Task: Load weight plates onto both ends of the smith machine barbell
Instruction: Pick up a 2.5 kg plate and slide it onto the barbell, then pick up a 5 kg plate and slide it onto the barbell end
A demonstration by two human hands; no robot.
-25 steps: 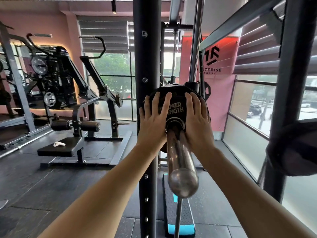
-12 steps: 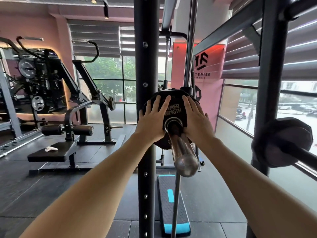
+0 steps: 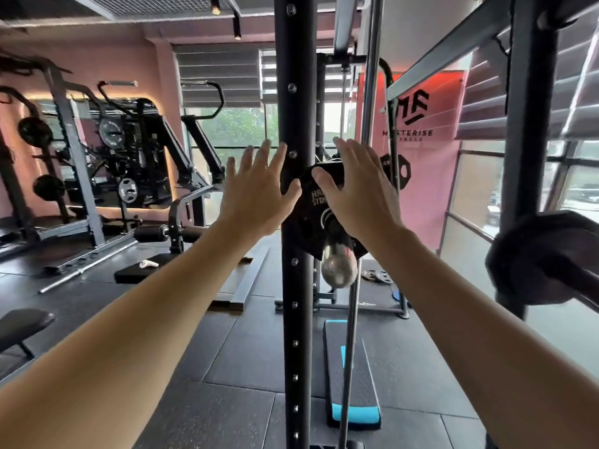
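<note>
One black weight plate (image 3: 319,218), lettered in white, sits on the chrome sleeve of the smith machine barbell (image 3: 338,270), pushed well in along the sleeve so that a length of bare chrome sticks out toward the camera. Both hands are held up in front of it with fingers straight and spread, gripping nothing: the left hand (image 3: 256,192) hangs in front of the black upright post (image 3: 296,92), and the right hand (image 3: 359,196) covers the right part of the plate's face. Whether either palm touches the plate cannot be told from this angle. Judged from how things lie, this end of the bar has its plate on, and the sleeve has room for more if more are wanted. The far end of the bar is out of sight, so whether it is loaded cannot be told; if not, it makes up what is left of the task. At the right edge a second dark plate (image 3: 544,254) hangs on a storage peg of the frame, blurred but near at hand, and more plates (image 3: 376,275) lie on the floor beyond the post. A blue and black aerobic step (image 3: 350,377) lies on the rubber floor beneath the bar end.
</note>
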